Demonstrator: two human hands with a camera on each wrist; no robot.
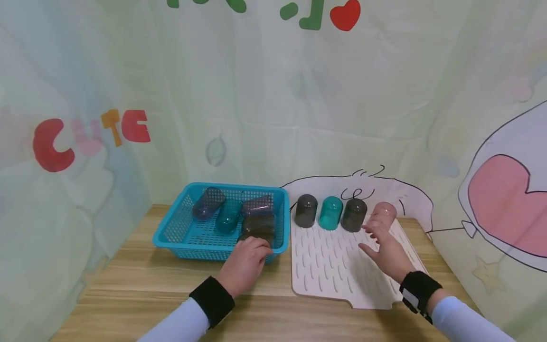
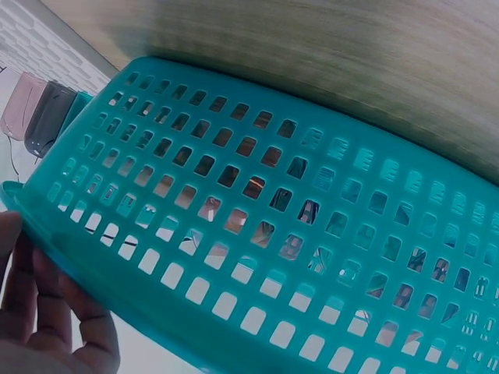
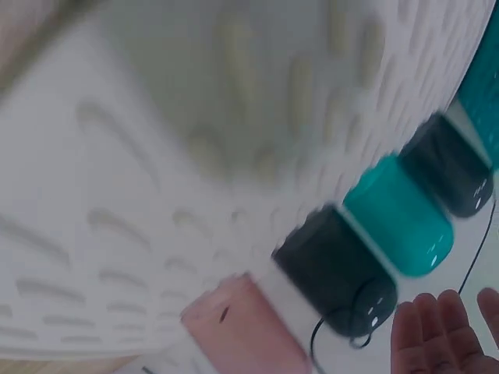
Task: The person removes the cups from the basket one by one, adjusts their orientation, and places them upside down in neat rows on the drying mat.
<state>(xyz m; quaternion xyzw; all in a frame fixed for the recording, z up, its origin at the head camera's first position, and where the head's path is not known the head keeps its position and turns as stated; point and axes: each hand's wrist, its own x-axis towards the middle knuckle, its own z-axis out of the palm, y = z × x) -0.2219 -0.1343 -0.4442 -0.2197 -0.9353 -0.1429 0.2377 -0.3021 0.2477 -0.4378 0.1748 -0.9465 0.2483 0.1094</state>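
My right hand [image 1: 389,254] is beside an upside-down pink cup [image 1: 386,211], fingers extended and thumb apart, overlapping the cup's lower part in the head view. In the right wrist view, straight fingers [image 3: 437,331] show at the lower right with nothing between them. The pink cup ends a row on a white ridged mat [image 1: 320,266], with a dark cup [image 1: 353,215], a teal cup [image 1: 330,213] and another dark cup [image 1: 306,211]. My left hand [image 1: 245,266] reaches over the near-right rim of a blue basket [image 1: 196,253], loosely bent fingers [image 2: 53,312] beside the rim. Below them lies a brown cup [image 1: 258,224].
Inside the basket also lie a teal cup [image 1: 228,216], a purple cup [image 1: 257,205] and a dark purple cup [image 1: 208,204]. Basket and mat stand side by side on a wooden table [image 1: 141,289]. A printed curtain [image 1: 256,95] hangs behind and at both sides.
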